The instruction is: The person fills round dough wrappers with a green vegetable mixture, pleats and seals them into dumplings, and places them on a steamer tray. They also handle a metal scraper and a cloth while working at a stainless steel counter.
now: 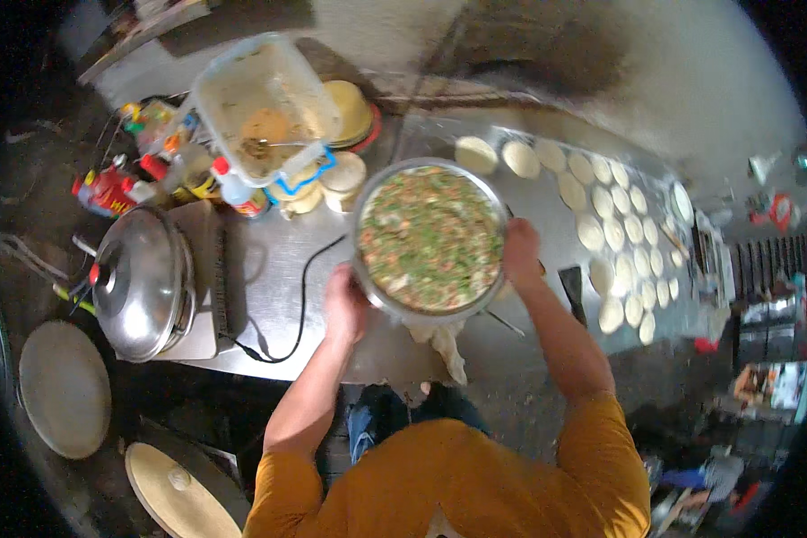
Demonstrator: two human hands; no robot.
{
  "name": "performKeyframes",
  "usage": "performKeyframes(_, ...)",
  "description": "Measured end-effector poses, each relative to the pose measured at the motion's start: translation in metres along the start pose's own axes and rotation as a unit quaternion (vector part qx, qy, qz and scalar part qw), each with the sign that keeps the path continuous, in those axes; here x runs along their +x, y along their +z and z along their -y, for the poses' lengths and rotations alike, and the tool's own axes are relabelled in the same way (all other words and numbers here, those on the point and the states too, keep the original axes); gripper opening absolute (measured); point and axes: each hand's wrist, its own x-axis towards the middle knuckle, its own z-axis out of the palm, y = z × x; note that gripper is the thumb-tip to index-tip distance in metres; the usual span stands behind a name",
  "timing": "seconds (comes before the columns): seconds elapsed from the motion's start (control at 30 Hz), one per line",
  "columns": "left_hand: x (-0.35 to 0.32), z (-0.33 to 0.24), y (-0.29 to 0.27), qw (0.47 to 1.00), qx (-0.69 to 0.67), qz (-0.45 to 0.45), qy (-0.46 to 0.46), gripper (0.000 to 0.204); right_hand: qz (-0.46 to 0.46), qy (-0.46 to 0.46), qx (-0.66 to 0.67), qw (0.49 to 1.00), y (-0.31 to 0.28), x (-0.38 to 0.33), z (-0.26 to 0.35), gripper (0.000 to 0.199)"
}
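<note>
Between my hands is a round metal bowl (365, 280) filled with a chopped mixture (430, 238) of green, orange and pale bits. My left hand (345, 303) grips its lower left rim, and my right hand (521, 253) grips the right side. The fingers of both hands are partly hidden behind the bowl. It hangs over or rests on a steel table (273, 247); I cannot tell which. Below the bowl a pale cloth (444, 348) lies at the table's near edge. A thin metal utensil (507, 323) pokes out beside it.
Many flat dough rounds (614, 233) cover the table's right part, near a dark flat blade (572, 294). At left stand a lidded pan (143, 282), a power cord (303, 305), several bottles (238, 190) and a plastic tub (269, 99). A large round lid (184, 489) sits lower left.
</note>
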Motion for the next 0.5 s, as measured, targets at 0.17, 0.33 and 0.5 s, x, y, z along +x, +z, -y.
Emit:
performKeyframes(0.17, -0.089, -0.024, -0.047, 0.996, 0.014, -0.085, -0.019, 0.053, 0.025, 0.093, 0.208, 0.973, 0.072, -0.126, -0.003, 0.013)
performKeyframes(0.33, -0.098, 0.014, -0.131, 0.992, 0.013, -0.117, -0.047, 0.051, 0.085, 0.069, 0.060, 0.992, 0.100, -0.171, 0.019, 0.029)
performKeyframes(0.5, -0.110, 0.018, -0.152, 0.854, 0.458, -0.230, 0.085, 0.044, 0.186, -0.037, 0.029, 0.981, 0.009, -0.149, 0.010, 0.022)
